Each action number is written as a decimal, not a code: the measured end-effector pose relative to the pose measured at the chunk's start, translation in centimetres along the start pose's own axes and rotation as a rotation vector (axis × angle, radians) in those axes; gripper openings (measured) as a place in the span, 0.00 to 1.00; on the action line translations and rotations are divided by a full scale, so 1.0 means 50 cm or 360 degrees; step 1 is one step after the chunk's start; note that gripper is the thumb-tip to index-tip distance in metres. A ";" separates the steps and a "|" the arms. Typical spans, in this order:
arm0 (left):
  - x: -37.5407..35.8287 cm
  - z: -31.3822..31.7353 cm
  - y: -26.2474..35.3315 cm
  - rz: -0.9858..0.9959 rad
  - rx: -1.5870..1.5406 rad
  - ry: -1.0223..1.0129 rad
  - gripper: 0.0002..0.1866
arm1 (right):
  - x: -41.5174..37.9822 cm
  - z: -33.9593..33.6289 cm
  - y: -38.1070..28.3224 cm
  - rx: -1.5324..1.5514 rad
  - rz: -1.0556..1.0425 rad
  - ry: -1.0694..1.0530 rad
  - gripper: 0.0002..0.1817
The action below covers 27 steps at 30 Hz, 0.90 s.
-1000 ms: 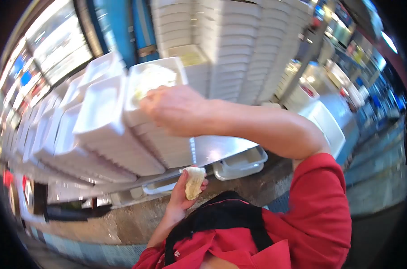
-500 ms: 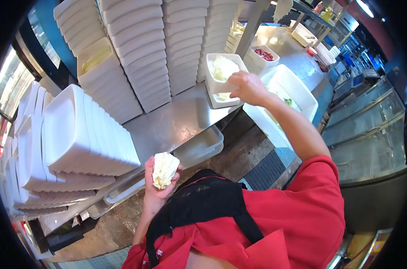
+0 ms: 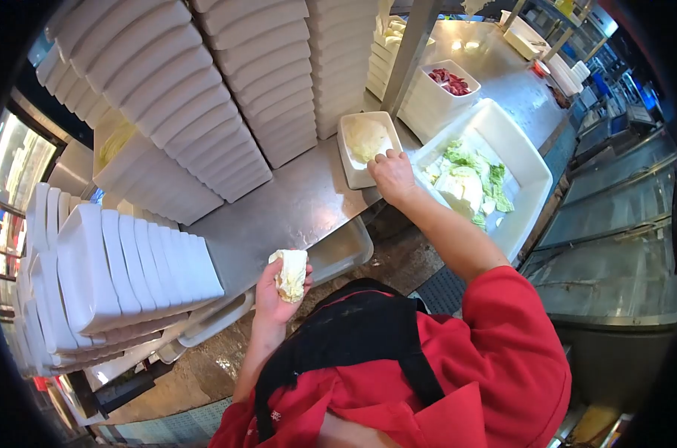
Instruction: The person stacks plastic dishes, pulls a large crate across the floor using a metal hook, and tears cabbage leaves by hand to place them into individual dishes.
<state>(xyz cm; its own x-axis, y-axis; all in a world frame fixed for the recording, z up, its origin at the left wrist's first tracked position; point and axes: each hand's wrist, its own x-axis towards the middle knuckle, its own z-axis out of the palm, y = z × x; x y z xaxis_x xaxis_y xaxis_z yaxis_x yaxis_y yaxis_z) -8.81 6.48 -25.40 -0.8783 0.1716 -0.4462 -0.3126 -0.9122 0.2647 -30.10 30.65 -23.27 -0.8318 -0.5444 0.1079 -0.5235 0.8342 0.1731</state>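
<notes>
My left hand is closed around a pale, crumpled chunk of cabbage, held in front of the black apron. At the counter's edge, my right hand has its curled fingers on the near right rim of a white rectangular container. Pale cabbage lies inside that container. Just right of this hand, a large white tub holds a cabbage piece and loose green leaves. The undersides of my right fingers are hidden.
Tall stacks of white containers stand along the back of the steel counter. More white containers are nested at the left. A metal post rises beside a container of red meat-like pieces. Below the counter edge sits a translucent bin.
My right hand has lowered the raised cabbage container over the one beneath it, which no longer shows. My view has shifted, revealing more of the tub's cabbage. My left hand keeps its chunk.
</notes>
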 end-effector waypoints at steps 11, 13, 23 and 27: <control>0.372 0.123 -0.047 0.0274 0.0669 0.0029 0.18 | -0.009 0.040 -0.025 0.0509 0.0606 0.0111 0.14; 0.400 0.127 -0.062 0.0336 0.0780 0.0024 0.18 | -0.006 0.046 -0.011 0.0530 0.0542 0.0018 0.13; 0.346 0.141 -0.132 0.0405 0.0788 -0.0005 0.25 | -0.005 0.048 0.042 0.0505 0.0167 0.0009 0.12; 0.342 0.144 -0.058 0.0340 0.0746 0.0097 0.23 | 0.021 0.026 0.013 0.0294 0.0250 0.0006 0.12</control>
<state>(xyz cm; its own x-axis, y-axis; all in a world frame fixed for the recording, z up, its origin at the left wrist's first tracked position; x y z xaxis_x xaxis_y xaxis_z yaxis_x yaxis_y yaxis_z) -25.53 14.73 -27.67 -0.9219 -0.0350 -0.3858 -0.2695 -0.6575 0.7036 -31.53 30.75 -24.35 -0.9052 -0.4068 0.1232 -0.4129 0.9103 -0.0283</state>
